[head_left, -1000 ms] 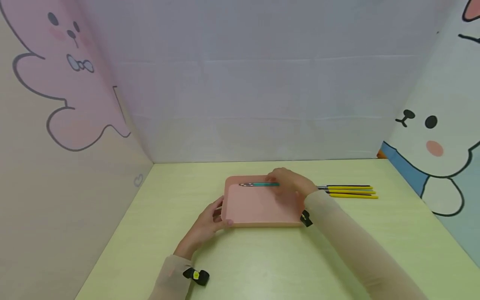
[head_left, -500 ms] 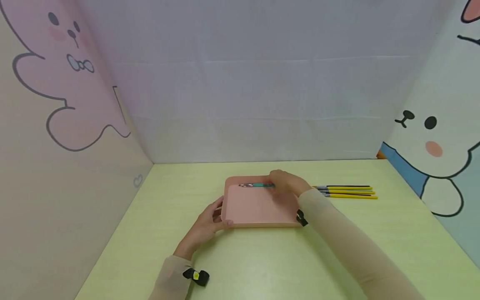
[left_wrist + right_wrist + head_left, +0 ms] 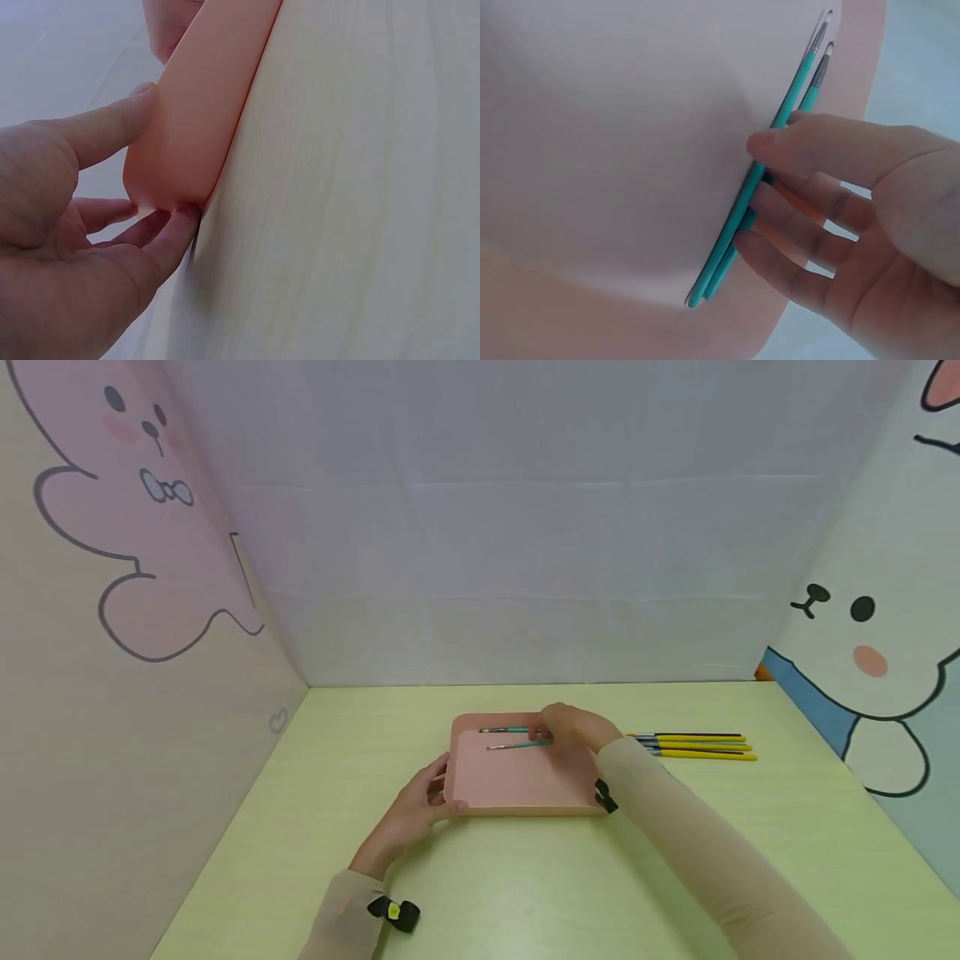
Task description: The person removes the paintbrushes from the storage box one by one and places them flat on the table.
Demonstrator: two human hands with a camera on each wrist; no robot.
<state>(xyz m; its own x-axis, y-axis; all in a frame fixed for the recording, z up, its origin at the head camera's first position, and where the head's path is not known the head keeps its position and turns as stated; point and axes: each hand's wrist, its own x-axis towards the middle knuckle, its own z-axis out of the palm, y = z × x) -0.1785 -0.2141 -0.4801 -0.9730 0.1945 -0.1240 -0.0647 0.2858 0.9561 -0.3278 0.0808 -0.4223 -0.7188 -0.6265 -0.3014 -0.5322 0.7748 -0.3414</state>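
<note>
A pink tray (image 3: 510, 781) lies on the table. My left hand (image 3: 408, 803) grips its near left corner, with the thumb on the front side and the fingers against the left side. Two teal paintbrushes lie across the tray, bristles to the left. My right hand (image 3: 576, 728) is over the tray's far right part. In the right wrist view its thumb and fingers pinch one paintbrush (image 3: 742, 199), while the other paintbrush (image 3: 808, 99) runs close beside it, partly hidden behind the fingers. From the head view, the right hand covers the brush handles.
Several yellow-handled paintbrushes (image 3: 705, 747) lie on the table (image 3: 525, 885) right of the tray, their bristle ends partly behind the right wrist. A pale wall (image 3: 525, 568) stands behind the table, with cartoon-printed side walls at left and right.
The bristle ends of the two teal paintbrushes, close together before, are now spread apart, one nearer the tray's front. My right hand has shifted slightly; the left hand keeps its grip.
</note>
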